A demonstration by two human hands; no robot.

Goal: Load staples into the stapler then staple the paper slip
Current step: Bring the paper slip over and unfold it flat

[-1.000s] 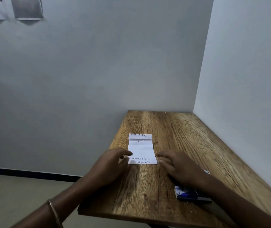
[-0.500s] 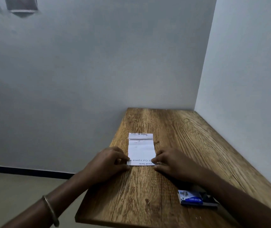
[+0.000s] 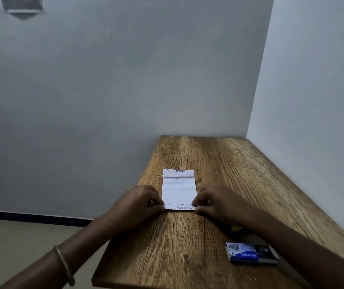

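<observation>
A white paper slip (image 3: 178, 188) with printed text lies flat on the wooden table (image 3: 240, 174), folded near its far end. My left hand (image 3: 137, 202) pinches the slip's near left corner. My right hand (image 3: 215, 200) pinches its near right corner. A blue staple box (image 3: 248, 253), partly slid open, lies near the table's front right. Under my right forearm a dark object with a yellow spot (image 3: 236, 228) peeks out; it may be the stapler, mostly hidden.
The table stands in a corner, with a wall (image 3: 313, 101) along its right side and another behind it. Its left edge drops to the floor (image 3: 21, 236). A metal bangle (image 3: 64, 263) is on my left wrist.
Both hands closed in on the slip's near corners and now pinch them. The view shifted slightly, so the staple box shows fully beside my right forearm.
</observation>
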